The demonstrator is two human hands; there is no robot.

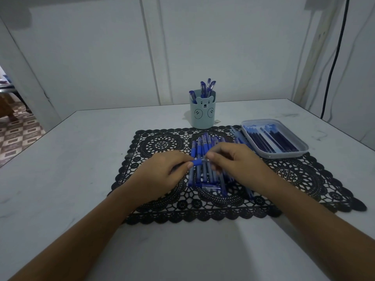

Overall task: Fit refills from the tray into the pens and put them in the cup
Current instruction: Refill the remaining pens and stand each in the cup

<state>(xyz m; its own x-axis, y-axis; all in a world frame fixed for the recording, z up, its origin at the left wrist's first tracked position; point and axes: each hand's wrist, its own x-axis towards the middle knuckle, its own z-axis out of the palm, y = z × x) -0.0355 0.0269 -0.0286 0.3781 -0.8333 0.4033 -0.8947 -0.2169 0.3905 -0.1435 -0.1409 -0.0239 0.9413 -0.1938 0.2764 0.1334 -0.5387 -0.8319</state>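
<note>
Over the middle of the black lace mat (pixel 304 175), my left hand (pixel 162 175) pinches the blue grip end of a pen (pixel 197 162). My right hand (pixel 233 161) pinches the pen's other end, its tip, right beside the left fingers. Beneath both hands lies a row of several blue pens (pixel 205 147) side by side, and a loose clear cap (pixel 211 187) lies near them. A grey tray (pixel 284 155) holding several refills (pixel 272 138) sits at the mat's right. The pale blue bear-face cup (pixel 203 114) stands behind the mat with several pens in it.
The white table (pixel 71 169) runs to a wall at the back and right. A black cable (pixel 334 57) hangs down the right wall. At the left the table edge drops to a patterned floor (pixel 16 138).
</note>
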